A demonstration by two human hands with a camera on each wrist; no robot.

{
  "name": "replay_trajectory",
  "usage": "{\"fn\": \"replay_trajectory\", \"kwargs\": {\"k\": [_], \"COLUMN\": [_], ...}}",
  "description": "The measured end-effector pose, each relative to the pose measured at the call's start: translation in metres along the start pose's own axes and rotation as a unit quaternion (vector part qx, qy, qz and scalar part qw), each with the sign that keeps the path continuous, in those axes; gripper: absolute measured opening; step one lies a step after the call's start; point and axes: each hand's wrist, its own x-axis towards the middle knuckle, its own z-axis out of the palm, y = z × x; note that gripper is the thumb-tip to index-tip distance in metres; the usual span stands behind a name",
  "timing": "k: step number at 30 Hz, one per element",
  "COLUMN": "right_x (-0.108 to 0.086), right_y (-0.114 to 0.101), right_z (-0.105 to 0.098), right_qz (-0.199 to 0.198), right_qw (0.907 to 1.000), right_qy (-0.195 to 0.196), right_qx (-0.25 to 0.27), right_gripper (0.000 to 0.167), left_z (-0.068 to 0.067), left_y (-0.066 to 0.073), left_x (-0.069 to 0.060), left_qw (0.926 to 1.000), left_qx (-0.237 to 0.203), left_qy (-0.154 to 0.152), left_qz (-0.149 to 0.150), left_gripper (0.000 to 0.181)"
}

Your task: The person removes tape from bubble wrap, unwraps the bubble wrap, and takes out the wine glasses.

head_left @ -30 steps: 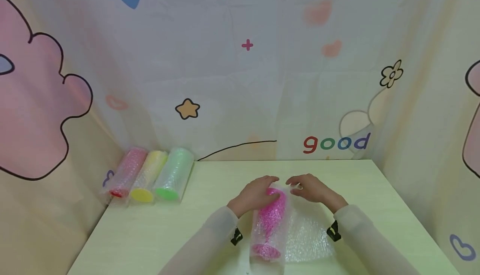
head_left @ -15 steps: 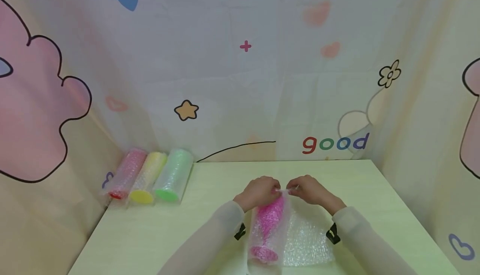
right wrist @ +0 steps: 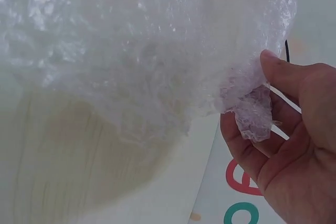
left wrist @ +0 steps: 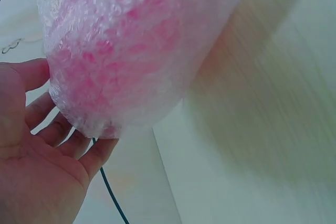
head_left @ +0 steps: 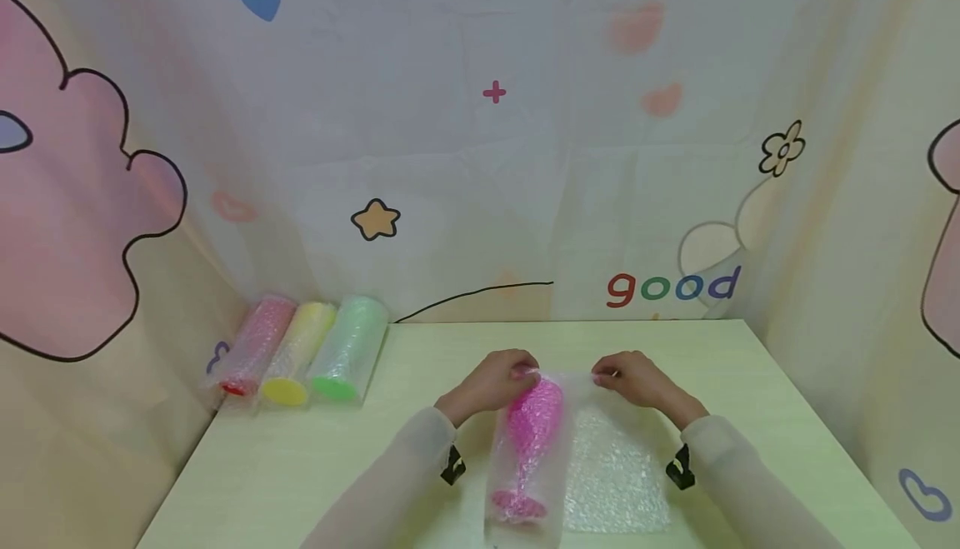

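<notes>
A pink goblet (head_left: 534, 424) lies inside bubble wrap (head_left: 617, 478) on the table, its foot toward me and its bowl away. The far edge of the wrap by the bowl is pinched by my left hand (head_left: 491, 381). In the left wrist view, the thumb and fingers of my left hand (left wrist: 47, 145) bend around the wrapped end. With the right hand (head_left: 636, 380) I pinch the wrap's far right corner. The right wrist view shows crumpled bubble wrap (right wrist: 254, 108) between the thumb and fingers of my right hand (right wrist: 299, 135).
Three bubble-wrapped bundles lie side by side at the table's back left: a red one (head_left: 258, 341), a yellow one (head_left: 296, 357) and a green one (head_left: 349, 349). Printed curtains (head_left: 450, 141) stand behind and beside the table (head_left: 420, 449).
My hands first came together at the far end of the wrap, then moved apart, left hand leftward and right hand rightward. The wrapped goblet has shifted slightly left.
</notes>
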Motion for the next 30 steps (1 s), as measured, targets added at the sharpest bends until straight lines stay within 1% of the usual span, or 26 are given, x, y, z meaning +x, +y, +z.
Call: {"fn": "replay_trajectory", "kwargs": {"k": [2,5,7,10,12,13,15,16,18,20,22,24,26,28,30], "right_x": [-0.002,-0.005,-0.007,-0.009,-0.011,-0.013,-0.016,-0.019,-0.025,-0.033,-0.043,-0.051,-0.058,-0.063,-0.067], "right_y": [0.002,0.006,0.009,0.011,0.009,0.006,-0.002,-0.008,-0.022,-0.036,-0.049,-0.057,-0.061,-0.061,-0.060], "right_z": [-0.001,-0.003,-0.003,-0.002,-0.001,-0.001,-0.001,-0.001,-0.001,0.001,0.005,0.011,0.019,0.027,0.034], "right_qz": [0.010,0.022,0.037,0.059,0.061,0.055,0.036,0.023,-0.007,-0.041,-0.074,-0.100,-0.113,-0.109,-0.090], "right_qw": [0.9999,0.9997,0.9993,0.9982,0.9980,0.9979,0.9958,0.9926,0.9826,0.9723,0.9650,0.9633,0.9658,0.9710,0.9778], "right_qy": [-0.001,-0.001,-0.004,-0.011,-0.003,0.009,0.049,0.075,0.129,0.164,0.174,0.155,0.119,0.074,0.027], "right_qx": [-0.002,-0.005,-0.005,-0.003,-0.017,-0.032,-0.069,-0.093,-0.134,-0.161,-0.182,-0.195,-0.201,-0.199,-0.187], "right_gripper": [0.019,0.018,0.019,0.021,0.028,0.032,0.040,0.044,0.048,0.047,0.046,0.048,0.055,0.064,0.074], "left_z": [-0.001,-0.001,-0.001,-0.002,-0.002,-0.002,-0.002,-0.002,-0.001,-0.001,0.000,0.002,0.005,0.009,0.014], "left_y": [-0.005,-0.012,-0.016,-0.017,-0.016,-0.015,-0.010,-0.007,0.000,0.009,0.017,0.022,0.026,0.028,0.028], "left_x": [-0.003,-0.008,-0.011,-0.015,-0.018,-0.019,-0.023,-0.026,-0.032,-0.040,-0.047,-0.054,-0.059,-0.063,-0.066], "left_qw": [0.9997,0.9990,0.9983,0.9974,0.9970,0.9969,0.9967,0.9967,0.9975,0.9991,0.9993,0.9963,0.9917,0.9879,0.9856], "left_qx": [-0.024,-0.043,-0.055,-0.069,-0.073,-0.074,-0.072,-0.070,-0.055,-0.018,0.033,0.085,0.125,0.148,0.159], "left_qy": [0.004,0.013,0.015,0.015,0.018,0.021,0.029,0.031,0.033,0.028,0.019,0.009,-0.005,-0.020,-0.037], "left_qz": [-0.003,-0.007,-0.012,-0.014,-0.016,-0.019,-0.026,-0.028,-0.031,-0.024,-0.007,0.011,0.029,0.040,0.044], "left_gripper": [0.030,0.028,0.028,0.030,0.036,0.040,0.048,0.053,0.062,0.069,0.074,0.078,0.080,0.082,0.084]}}
